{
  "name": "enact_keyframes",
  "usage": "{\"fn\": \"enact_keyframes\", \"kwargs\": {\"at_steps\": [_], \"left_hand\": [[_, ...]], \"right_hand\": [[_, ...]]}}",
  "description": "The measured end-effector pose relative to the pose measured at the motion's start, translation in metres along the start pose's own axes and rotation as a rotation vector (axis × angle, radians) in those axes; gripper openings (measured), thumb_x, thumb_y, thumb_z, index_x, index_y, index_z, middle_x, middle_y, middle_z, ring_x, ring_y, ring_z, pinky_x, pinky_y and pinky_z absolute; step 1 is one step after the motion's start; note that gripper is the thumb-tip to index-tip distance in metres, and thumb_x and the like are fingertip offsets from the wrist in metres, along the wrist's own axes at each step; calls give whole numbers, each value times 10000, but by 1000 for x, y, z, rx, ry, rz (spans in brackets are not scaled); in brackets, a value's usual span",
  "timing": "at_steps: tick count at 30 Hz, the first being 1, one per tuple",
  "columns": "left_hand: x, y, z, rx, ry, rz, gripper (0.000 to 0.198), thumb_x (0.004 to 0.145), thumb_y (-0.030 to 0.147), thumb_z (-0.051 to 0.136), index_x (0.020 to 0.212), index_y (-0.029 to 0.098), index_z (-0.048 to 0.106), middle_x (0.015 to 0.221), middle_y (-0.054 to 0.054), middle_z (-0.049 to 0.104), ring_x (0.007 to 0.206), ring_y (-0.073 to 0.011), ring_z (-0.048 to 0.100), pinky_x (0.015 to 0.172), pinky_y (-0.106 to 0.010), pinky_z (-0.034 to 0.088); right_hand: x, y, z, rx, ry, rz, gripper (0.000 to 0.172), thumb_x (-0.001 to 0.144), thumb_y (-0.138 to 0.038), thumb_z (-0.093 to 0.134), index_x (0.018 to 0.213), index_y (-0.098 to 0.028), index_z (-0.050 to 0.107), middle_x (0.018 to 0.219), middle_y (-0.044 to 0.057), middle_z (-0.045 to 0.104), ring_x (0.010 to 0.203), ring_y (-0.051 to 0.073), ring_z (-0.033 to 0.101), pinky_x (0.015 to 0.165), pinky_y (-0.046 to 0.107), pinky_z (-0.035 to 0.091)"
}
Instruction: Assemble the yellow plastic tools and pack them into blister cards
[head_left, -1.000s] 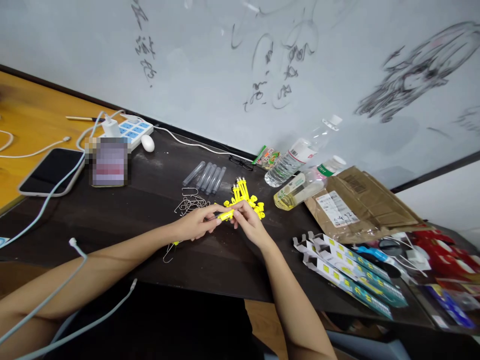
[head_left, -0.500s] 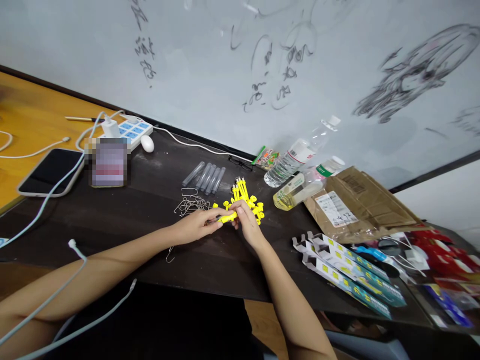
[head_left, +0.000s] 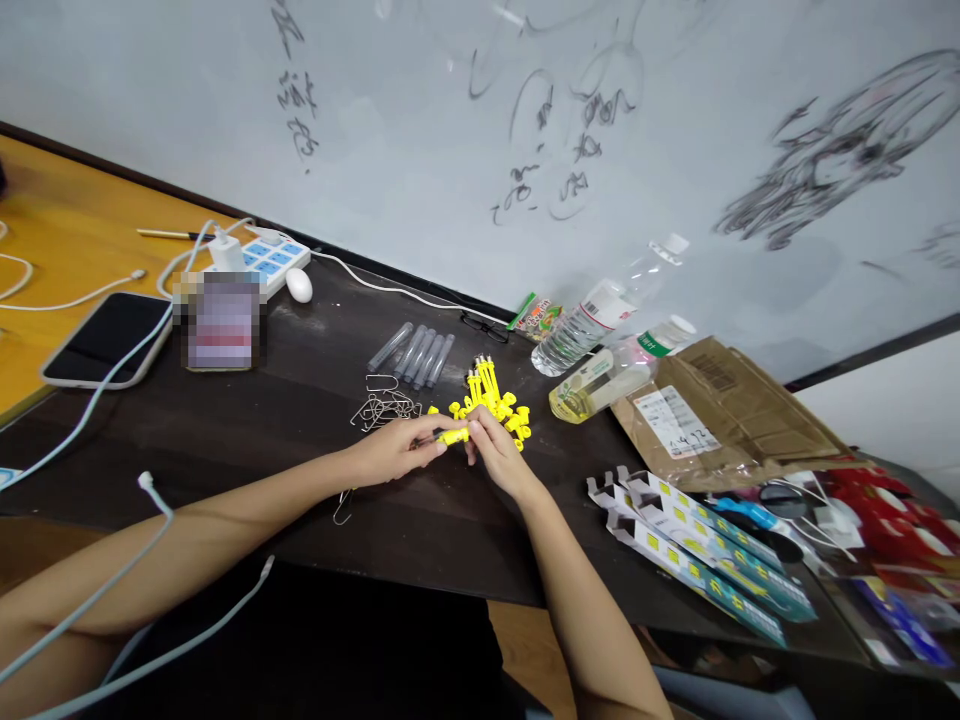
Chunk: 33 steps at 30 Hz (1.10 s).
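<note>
Between my hands is a small yellow plastic piece (head_left: 453, 437), lying roughly level above the dark table (head_left: 300, 430). My left hand (head_left: 397, 451) pinches its left end with thumb and fingers. The fingertips of my right hand (head_left: 496, 452) close on the other end. Just beyond them lies a heap of loose yellow plastic parts (head_left: 517, 413), with several yellow sticks with metal tips (head_left: 486, 375) behind. Bent metal wire hooks (head_left: 384, 405) lie tangled beyond my left hand, and several clear plastic tubes (head_left: 424, 355) lie side by side farther back. One wire hook (head_left: 343, 508) shows below my left wrist.
At the right lie flat printed boxes (head_left: 697, 550), a brown parcel (head_left: 720, 410) and two bottles (head_left: 589, 320). A phone (head_left: 105, 340), a power strip (head_left: 274, 262) and white cables are at the left. Cable ends (head_left: 146, 482) hang near my left forearm. A whiteboard (head_left: 405, 200) stands behind.
The whole view has shifted slightly. My hands stay around the yellow piece, with the right fingers slightly lower and more of the piece showing between the hands.
</note>
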<state>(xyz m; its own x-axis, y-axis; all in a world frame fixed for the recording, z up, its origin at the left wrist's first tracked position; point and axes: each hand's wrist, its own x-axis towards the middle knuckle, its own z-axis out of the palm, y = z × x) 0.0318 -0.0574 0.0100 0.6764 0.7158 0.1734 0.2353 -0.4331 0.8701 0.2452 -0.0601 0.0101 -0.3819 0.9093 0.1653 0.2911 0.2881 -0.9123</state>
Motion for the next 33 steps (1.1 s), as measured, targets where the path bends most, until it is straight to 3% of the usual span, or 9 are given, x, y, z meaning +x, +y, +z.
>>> {"fn": "enact_keyframes", "kwargs": {"at_steps": [2,5,8,11,13,16,20,27,33], "left_hand": [[0,1,0,151,41,82,431,928,299,441,1356,247,441,699,29,580,530,-75,504,548,-191,407],[0,0,2,345,82,151,414,927,274,441,1341,262,465,921,-29,668,715,-128,595,691,-248,444],[1,-2,4,423,88,185,403,927,267,433,1327,271,480,1088,-62,655,871,-173,618,770,-288,450],[2,-2,3,365,68,176,405,927,279,435,1330,273,475,938,-34,668,771,-149,609,725,-263,442],[2,-1,1,275,58,141,414,926,288,441,1339,266,463,790,3,633,649,-115,561,654,-230,419],[2,2,-2,115,52,67,425,926,294,436,1348,243,445,674,39,550,527,-78,465,546,-194,358],[0,4,-3,-28,28,-6,452,928,313,413,1375,242,404,650,53,504,443,-53,391,465,-180,294],[1,3,-1,127,52,86,416,920,305,430,1329,253,480,684,37,527,558,-83,445,586,-206,346],[1,4,1,209,68,102,426,916,289,446,1340,260,473,696,32,543,585,-96,469,622,-212,355]], "right_hand": [[1,2,4,68,30,50,347,914,-505,406,728,-212,399,548,-72,379,432,72,393,430,196,383],[3,5,11,213,69,131,422,869,-573,436,659,-214,371,462,-99,291,349,55,280,337,179,304],[6,4,17,309,116,211,502,820,-621,473,562,-212,338,391,-112,235,305,38,196,290,175,235],[8,3,18,329,178,249,531,809,-647,458,536,-211,325,373,-113,215,296,33,185,284,174,215],[8,2,14,312,198,199,479,827,-622,455,611,-195,423,407,-94,320,322,48,291,314,173,286],[6,0,6,307,134,72,322,834,-511,540,863,-191,541,592,-40,537,481,86,505,419,193,428],[4,-1,-4,283,33,-10,280,805,-419,631,933,-184,548,693,-8,610,589,105,578,507,228,512],[5,-1,-3,300,-24,8,295,829,-451,594,783,-200,445,600,-47,549,520,97,560,475,237,521],[5,2,13,292,85,44,390,851,-561,486,688,-223,382,506,-102,244,384,62,306,433,232,500]]}}
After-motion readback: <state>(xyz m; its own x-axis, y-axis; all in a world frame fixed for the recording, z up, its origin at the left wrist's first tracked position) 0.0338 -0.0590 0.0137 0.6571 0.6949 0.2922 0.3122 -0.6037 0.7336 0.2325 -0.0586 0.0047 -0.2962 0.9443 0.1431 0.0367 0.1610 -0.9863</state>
